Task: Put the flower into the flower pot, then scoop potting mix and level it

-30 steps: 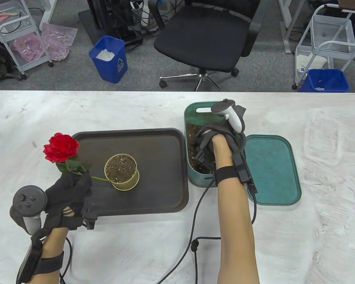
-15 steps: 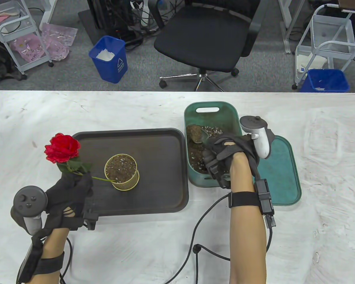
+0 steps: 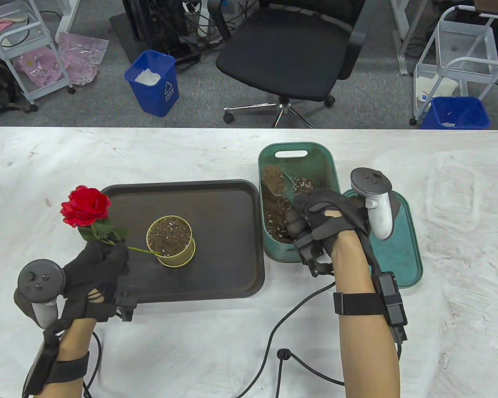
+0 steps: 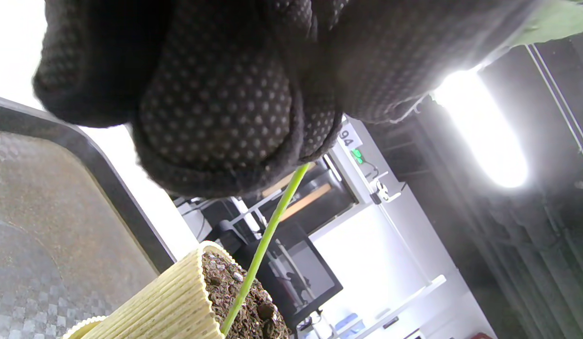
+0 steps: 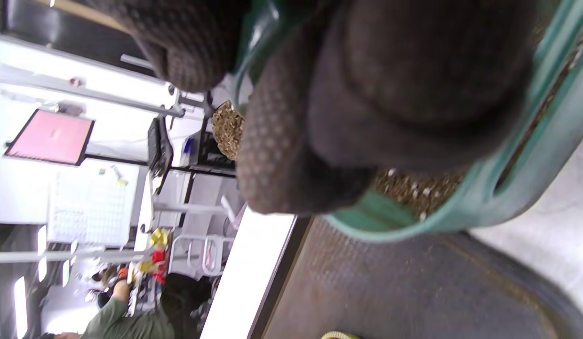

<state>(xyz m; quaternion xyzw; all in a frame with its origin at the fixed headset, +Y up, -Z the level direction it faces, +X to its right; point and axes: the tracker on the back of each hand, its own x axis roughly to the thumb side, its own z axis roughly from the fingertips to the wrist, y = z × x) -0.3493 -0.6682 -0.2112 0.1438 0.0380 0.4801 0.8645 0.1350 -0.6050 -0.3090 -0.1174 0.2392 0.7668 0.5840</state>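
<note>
I am keeping my left hand curled around the stem of the flower, just left of the flower pot, because the stem is leaning steeply and its foot is only resting in the soil at the pot's near-left rim; in the left wrist view the green stem is running down from my gloved fingers into the mix beside the ribbed wall, so I judge the flower would topple without that support. The pot is standing on the dark tray, which I take to be there to catch spills, and it is already holding brown potting mix speckled with pale grains, close to the rim. To the right of the pot, just off the tray's edge, the green bin is holding the loose supply of the same mix, and its lid is lying flat beyond it, farther right. My right hand is gripping the handle of a scoop over the bin, fingers wrapped, with the bowl heaped with mix and pointing away from me. I am judging that the load needs carrying level, leftward to the pot, and tipping around the stem.
</note>
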